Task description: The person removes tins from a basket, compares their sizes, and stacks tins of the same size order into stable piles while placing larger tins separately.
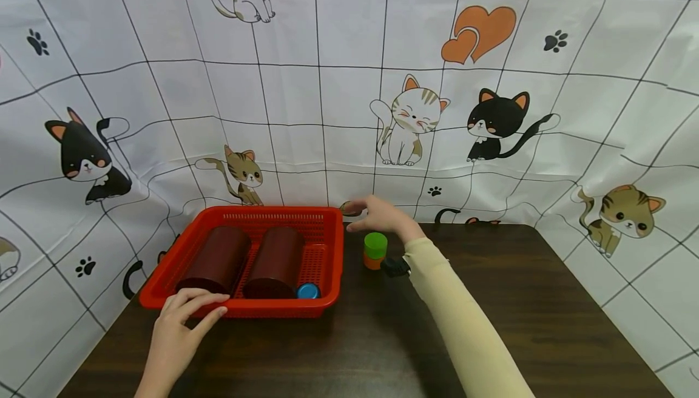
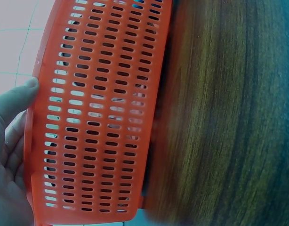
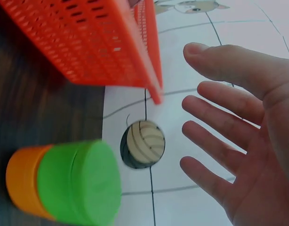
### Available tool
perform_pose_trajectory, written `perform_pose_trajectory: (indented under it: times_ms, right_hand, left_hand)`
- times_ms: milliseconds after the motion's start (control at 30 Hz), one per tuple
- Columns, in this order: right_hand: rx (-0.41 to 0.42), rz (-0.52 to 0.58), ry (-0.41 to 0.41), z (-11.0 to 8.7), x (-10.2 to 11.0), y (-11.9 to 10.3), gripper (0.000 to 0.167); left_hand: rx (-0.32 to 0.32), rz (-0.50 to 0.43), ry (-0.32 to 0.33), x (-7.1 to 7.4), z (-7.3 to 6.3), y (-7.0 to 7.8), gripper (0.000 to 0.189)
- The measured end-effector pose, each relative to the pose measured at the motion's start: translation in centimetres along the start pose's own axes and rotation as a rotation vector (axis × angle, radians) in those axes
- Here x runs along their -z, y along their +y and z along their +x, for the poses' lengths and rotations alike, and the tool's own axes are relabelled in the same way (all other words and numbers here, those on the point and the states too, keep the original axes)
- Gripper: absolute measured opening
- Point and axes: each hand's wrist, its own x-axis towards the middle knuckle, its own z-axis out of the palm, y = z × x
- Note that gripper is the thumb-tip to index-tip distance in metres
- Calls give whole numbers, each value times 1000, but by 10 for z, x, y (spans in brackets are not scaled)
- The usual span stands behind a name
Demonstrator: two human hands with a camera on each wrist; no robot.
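Note:
A red plastic basket (image 1: pixel 327 309) with slotted walls stands at the left of the table. Two dark brown cylinders (image 1: pixel 217 258) lie side by side in it, and a small blue round-topped thing (image 1: pixel 308 291) is in its front right corner. My left hand (image 1: pixel 180 328) grips the front rim, thumb outside and fingers over the inner side. By the basket's back right corner hovers my right hand (image 1: pixel 377 216), its fingers apart and nothing held. Below that hand stands a small jar (image 3: pixel 78 183) with a green top and an orange bottom.
The dark wood-grain table (image 1: pixel 491 301) runs off to the right of the basket. Behind it hangs a white gridded sheet (image 1: pixel 349 101) printed with cats, paw marks and hearts. A dark band (image 1: pixel 397 266) sits at my right wrist.

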Motion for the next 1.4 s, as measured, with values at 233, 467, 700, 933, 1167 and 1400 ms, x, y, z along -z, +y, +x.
perform_pose_trajectory:
  times_ms: [233,467,700,933,1167,1400]
  right_hand:
    - [28,-11,-34,13,-6,-20,58]
    - [57,-98,-73,24,-14,-42,48]
    - [59,-115,-166,38,-30,-55,41]
    - [65,-165,-309,50,-47,-70,28]
    - [10,-137,-475,55,-60,-75,16]
    - [-99,-82,-647,52,-74,-83,15]
  left_hand:
    - [-10,-5,2,1,0,1,29]
    - [-12,-1,6,0,-1,1,29]
    - [-15,-6,3,-2,-1,-2,30]
    - [-14,-9,6,-2,-1,-4,30]
    - [-24,-18,17,-2,-2,-4,31]
    - [-29,-32,24,0,-1,-4,31]
